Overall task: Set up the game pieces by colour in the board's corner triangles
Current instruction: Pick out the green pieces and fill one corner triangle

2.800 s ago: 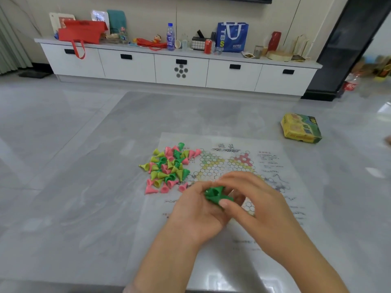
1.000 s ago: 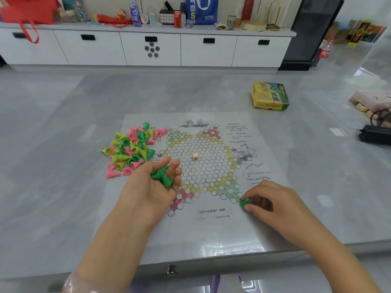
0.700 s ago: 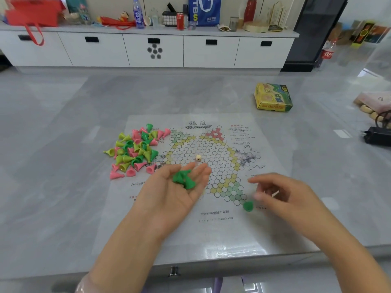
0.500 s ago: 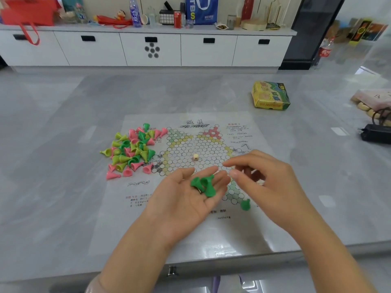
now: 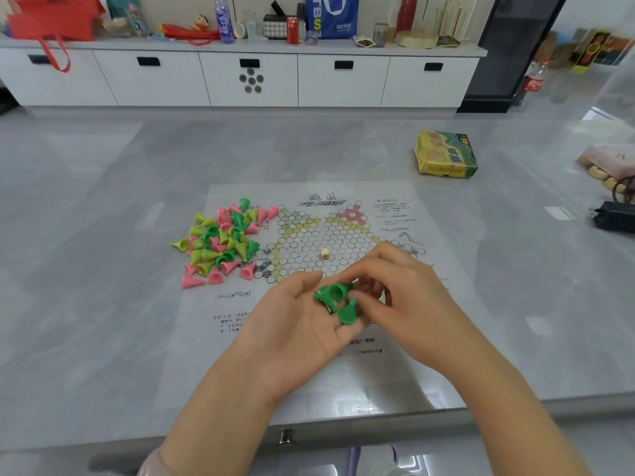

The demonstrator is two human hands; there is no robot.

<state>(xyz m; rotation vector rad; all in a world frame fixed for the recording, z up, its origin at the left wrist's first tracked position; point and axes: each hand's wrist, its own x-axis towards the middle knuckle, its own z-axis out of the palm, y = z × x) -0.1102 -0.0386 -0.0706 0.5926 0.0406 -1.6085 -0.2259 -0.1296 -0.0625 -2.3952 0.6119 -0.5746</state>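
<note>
The paper game board point(image 5: 309, 231) with its hexagonal star grid lies flat on the grey table. My left hand point(image 5: 292, 334) is held palm up over the board's near part and cradles a few dark green cone pieces point(image 5: 335, 298) on its loosely bent fingers. My right hand point(image 5: 412, 297) reaches in from the right, its thumb and fingertips pinching one of those green pieces. A mixed pile of pink, yellow-green and dark green pieces point(image 5: 223, 242) lies at the board's left edge. The board's near right corner is hidden behind my hands.
A small cream die point(image 5: 324, 253) sits in the middle of the grid. A yellow-green game box point(image 5: 445, 154) lies at the far right of the table, and a black adapter point(image 5: 615, 218) sits at the right edge. The table's front edge point(image 5: 309, 427) runs below my wrists.
My right hand set one green piece at the board's near right corner, let go, then moved left to my left palm. My left hand drifted right with its green pieces.
</note>
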